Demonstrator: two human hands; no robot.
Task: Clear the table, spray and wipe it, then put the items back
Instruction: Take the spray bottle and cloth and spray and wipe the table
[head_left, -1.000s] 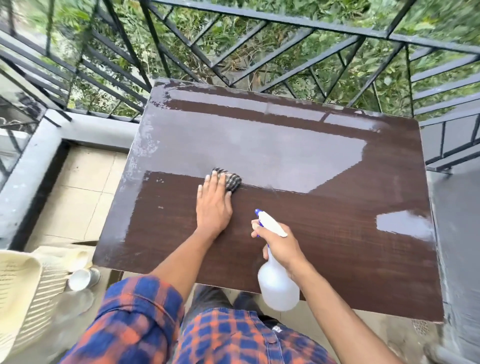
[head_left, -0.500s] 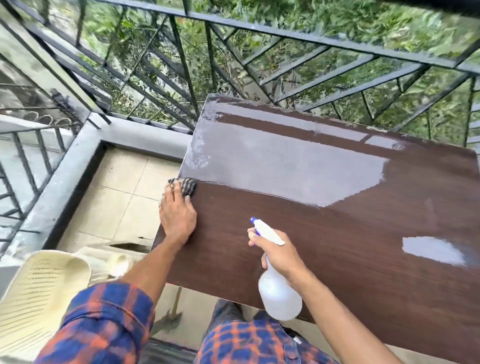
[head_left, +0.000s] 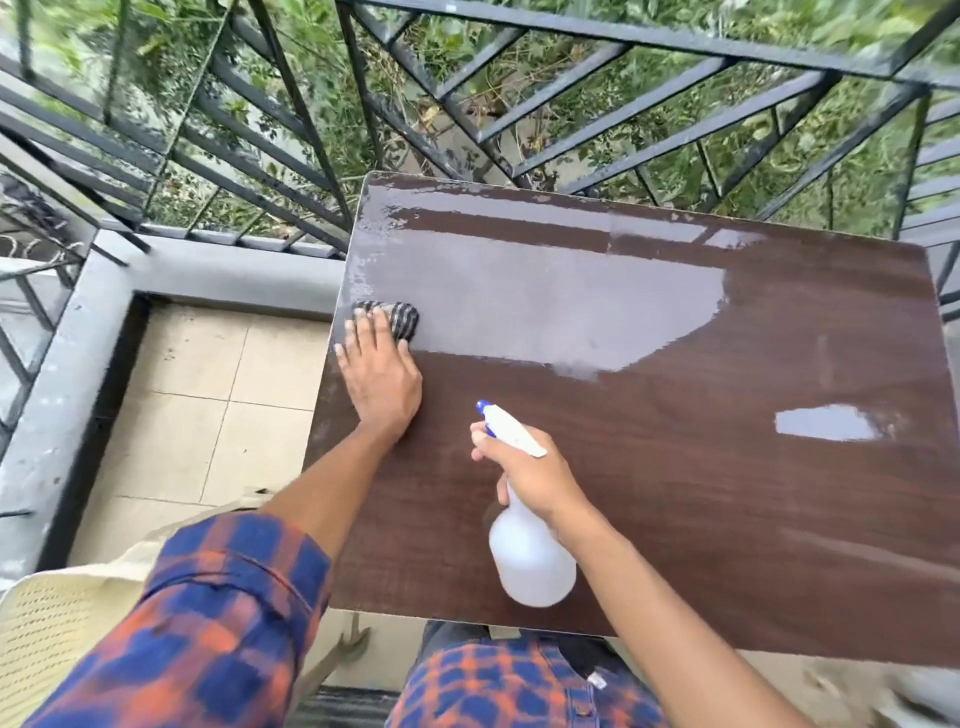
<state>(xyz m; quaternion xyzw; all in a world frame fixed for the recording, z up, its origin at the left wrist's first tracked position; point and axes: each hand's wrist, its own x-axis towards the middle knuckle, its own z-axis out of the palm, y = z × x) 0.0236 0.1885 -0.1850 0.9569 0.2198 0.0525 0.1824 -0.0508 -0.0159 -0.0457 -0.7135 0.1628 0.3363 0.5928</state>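
a person wiped down a dark wood-grain counter (head_left: 727, 493) on a railed balcony. within the past second the checked cloth (head_left: 402, 316) had been swept from nearer the middle of the counter out to its left edge. it now lay just inside the rim, at the border of a wide pale wet sheen (head_left: 545, 306) across the far half. the white spray bottle (head_left: 532, 564) had barely shifted over the near side. the wiping stage appeared to be in full swing. the sheen and a small wet patch (head_left: 826, 428) on the right were still to be dried, and the return of the items had not yet begun. the left hand (head_left: 382, 374) lay flat, fingers straight, pressing the near part of the cloth onto the surface. the right hand (head_left: 530, 473) was curled round the neck of the bottle, below its blue-tipped nozzle. whether the bottle's base touched the counter could not be told. a cream plastic chair (head_left: 47, 639) stood low at the left.
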